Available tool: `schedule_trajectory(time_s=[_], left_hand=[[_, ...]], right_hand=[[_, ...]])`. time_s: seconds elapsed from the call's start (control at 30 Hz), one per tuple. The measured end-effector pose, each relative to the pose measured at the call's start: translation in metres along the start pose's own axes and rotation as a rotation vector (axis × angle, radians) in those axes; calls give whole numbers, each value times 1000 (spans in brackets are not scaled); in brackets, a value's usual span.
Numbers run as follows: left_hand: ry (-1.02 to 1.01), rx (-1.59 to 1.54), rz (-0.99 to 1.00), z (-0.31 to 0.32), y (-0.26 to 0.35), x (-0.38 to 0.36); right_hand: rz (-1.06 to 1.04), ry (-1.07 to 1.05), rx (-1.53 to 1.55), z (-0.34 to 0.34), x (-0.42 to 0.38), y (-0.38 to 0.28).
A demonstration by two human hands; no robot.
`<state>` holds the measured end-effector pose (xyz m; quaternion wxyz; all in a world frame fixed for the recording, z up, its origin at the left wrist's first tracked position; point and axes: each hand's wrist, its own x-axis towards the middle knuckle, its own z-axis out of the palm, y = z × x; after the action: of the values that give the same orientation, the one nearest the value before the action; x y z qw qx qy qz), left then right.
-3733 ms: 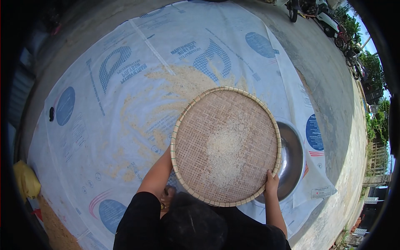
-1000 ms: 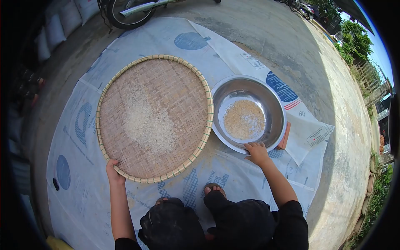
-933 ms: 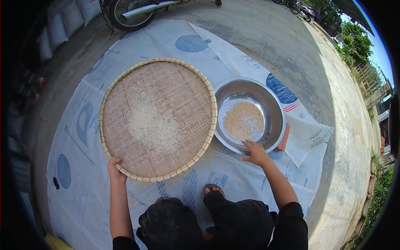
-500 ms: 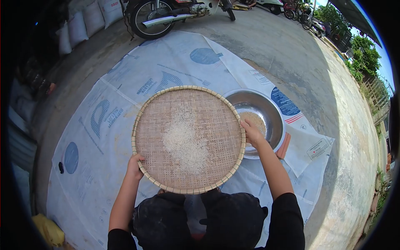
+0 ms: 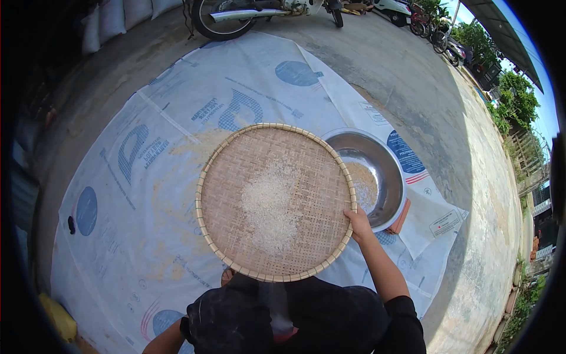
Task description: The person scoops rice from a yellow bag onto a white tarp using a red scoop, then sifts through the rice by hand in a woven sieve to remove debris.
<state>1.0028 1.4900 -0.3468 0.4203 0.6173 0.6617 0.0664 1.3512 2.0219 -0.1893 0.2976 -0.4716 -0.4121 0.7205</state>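
Observation:
A round woven bamboo tray [image 5: 318,194] with a pale bound rim is over my lap. White grains that look like rice [image 5: 270,203] lie heaped at its middle. My right hand [image 5: 358,224] grips the rim at the right, thumb on top. The left forearm shows at the bottom left, but the left hand is hidden or out of view. Partly behind the tray, at the right, a metal basin [image 5: 389,177] holds some light brown grain or husk [image 5: 361,184].
A printed white-blue sheet [image 5: 118,206] covers the ground, with tan husks scattered on it. Red brick [image 5: 400,217] touches the basin. A motorbike [image 5: 253,13] and white sacks [image 5: 112,20] stand beyond. A yellow bag [image 5: 59,318] is at lower left.
My left hand has let go of the rim and dropped out of sight. The tray sits slightly further right, and my right hand is lower on its rim. The camera view has shifted.

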Motion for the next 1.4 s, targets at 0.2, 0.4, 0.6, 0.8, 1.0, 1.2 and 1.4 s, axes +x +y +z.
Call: schedule_trajectory(time_s=[0.2, 0.4, 0.6, 0.8, 1.0, 1.2, 1.4], left_hand=[[-57, -143, -76, 59, -43, 24], [-94, -277, -139, 93, -48, 59], [-98, -351, -227, 55, -6, 78], [-131, -411, -340, 6, 38, 78], [-99, -499, -404, -58, 92, 80], [466, -1121, -572, -171, 125, 126], [620, -1607, -123, -267, 188, 219]], right_hand=[[16, 45, 7, -13, 23, 13], [3, 20, 19, -15, 36, 18], [-89, 24, 8, -23, 46, 21], [-58, -25, 74, -30, 51, 33], [-135, 17, 99, -22, 31, 20], [-97, -18, 56, -42, 26, 20], [-100, -67, -61, -55, 38, 2]])
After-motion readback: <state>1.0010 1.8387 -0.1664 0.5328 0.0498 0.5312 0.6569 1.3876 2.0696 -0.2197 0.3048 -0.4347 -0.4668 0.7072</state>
